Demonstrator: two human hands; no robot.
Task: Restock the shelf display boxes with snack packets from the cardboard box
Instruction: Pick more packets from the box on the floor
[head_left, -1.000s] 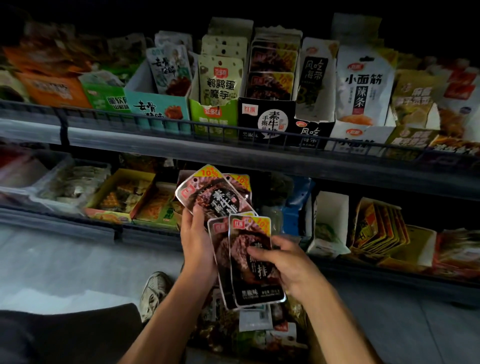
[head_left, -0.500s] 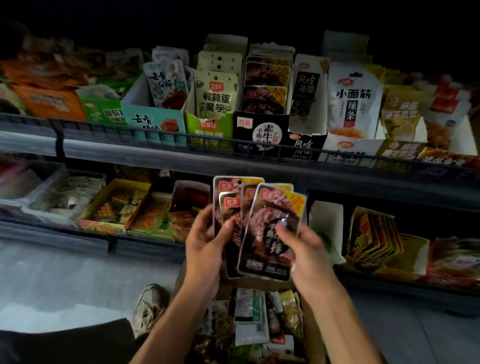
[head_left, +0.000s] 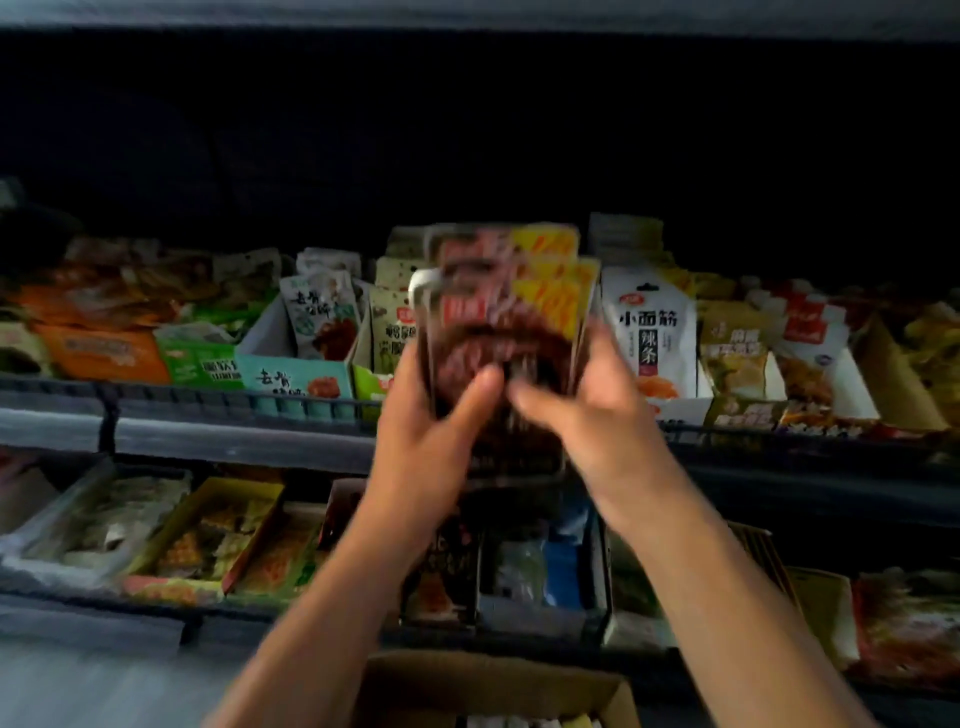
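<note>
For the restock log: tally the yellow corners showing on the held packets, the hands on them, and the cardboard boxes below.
Yellow corners on the held packets: 3
Hands gripping them, left hand and right hand: 2
Cardboard box: 1
Total: 6

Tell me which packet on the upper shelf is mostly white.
The noodle packet, just right of the raised hands, has a white face with black characters; its neighbours are green, tan or dark.

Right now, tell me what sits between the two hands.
In the head view, a stack of dark snack packets, gripped by left hand and right hand.
</note>
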